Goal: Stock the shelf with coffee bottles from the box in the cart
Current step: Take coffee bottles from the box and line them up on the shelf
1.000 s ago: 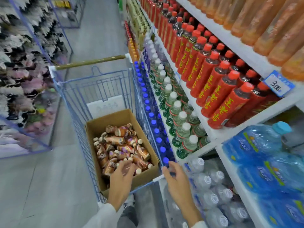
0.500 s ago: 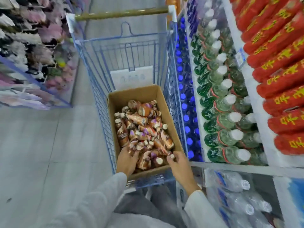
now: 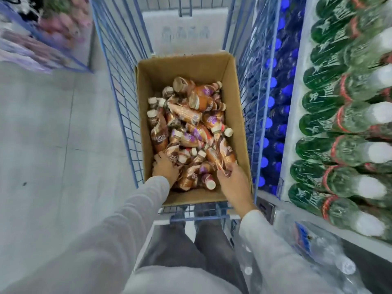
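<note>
So this is pretty much the start of a grab, as far as I can tell. The open brown cardboard box (image 3: 231, 66) sits at the near end of the blue wire cart (image 3: 118, 81), centre of the frame, and it's loaded with a jumbled heap of brown plastic coffee bottles (image 3: 191, 124) with cream caps, all lying on their sides at every angle.

Both hands are down in the near end of that heap. The right hand (image 3: 235, 183) has its fingers (image 3: 222, 171) curled round the base of one coffee bottle (image 3: 224, 151) lying along the box's right wall. The left hand (image 3: 166, 168) is pressed into the pile at the lower left corner of the box, but its fingertips are buried among the bottles, so I can't tell if it's got hold of one.

The shelf (image 3: 294, 107) on the right of the frame shows green bottles with white caps (image 3: 343, 124) and blue-capped bottles (image 3: 273, 102) lower down, with clear water bottles (image 3: 331, 257) at the lower right. No coffee bottles on it that I can see, and no obvious gap for them either.

My read: nearly everything is left to do, the box looks close to full.
</note>
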